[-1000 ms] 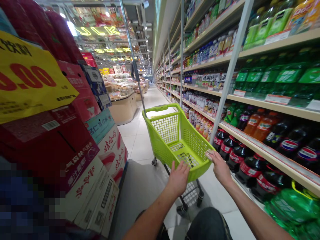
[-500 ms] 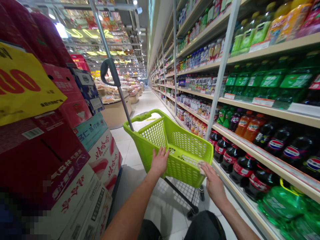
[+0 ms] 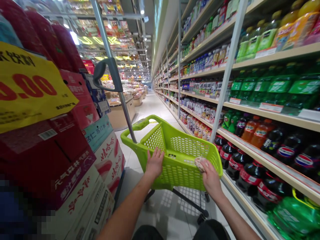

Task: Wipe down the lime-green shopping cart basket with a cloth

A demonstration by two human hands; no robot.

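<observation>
In front of me stands a lime-green shopping cart (image 3: pixel 180 173) with perforated sides and dark legs on casters. A tall metal pole with a grey handle (image 3: pixel 110 75) rises at its left end. My left hand (image 3: pixel 154 162) rests against the near upper side of the basket, its fingers spread and holding nothing. Pinched in my right hand (image 3: pixel 211 176) is a pale crumpled cloth (image 3: pixel 200 164), pressed on the near rim toward the right end. The basket's floor shows only in part, with dark lettering on it.
Shelves of bottled drinks (image 3: pixel 282 83) line the right side, with large cola bottles (image 3: pixel 260 178) low down. Stacked cartons (image 3: pixel 107 150) and a yellow price sign (image 3: pixel 35 88) stand close on the left. A tiled aisle (image 3: pixel 152 103) runs ahead past display counters.
My right hand has slid the cloth slightly left along the rim. The cart's right end appears farther right, and its pole and handle look nearer. My left hand stays against the basket side.
</observation>
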